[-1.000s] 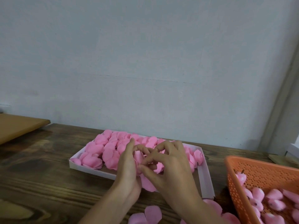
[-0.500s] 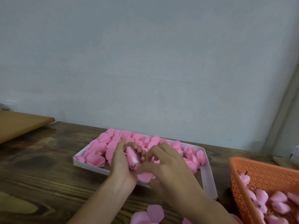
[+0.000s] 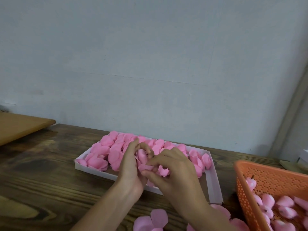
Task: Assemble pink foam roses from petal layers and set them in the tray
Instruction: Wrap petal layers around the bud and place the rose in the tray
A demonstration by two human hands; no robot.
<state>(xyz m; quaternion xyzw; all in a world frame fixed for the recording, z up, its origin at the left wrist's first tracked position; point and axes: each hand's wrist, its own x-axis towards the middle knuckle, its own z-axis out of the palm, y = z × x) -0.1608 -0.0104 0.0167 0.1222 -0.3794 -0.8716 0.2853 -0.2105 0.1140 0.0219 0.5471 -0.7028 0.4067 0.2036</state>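
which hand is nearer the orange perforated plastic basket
Right. The right hand lies left of the orange perforated plastic basket; the left hand is farther left.

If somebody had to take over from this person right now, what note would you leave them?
Left hand grips a half-built rose over the tray; right hand pinches its outer petal.
Tray mostly filled with finished roses; its near right corner is bare.
Loose petal layers lie in front of the tray; buds wait in the orange basket.
Left: finish wrapping, set it in the tray, repeat.
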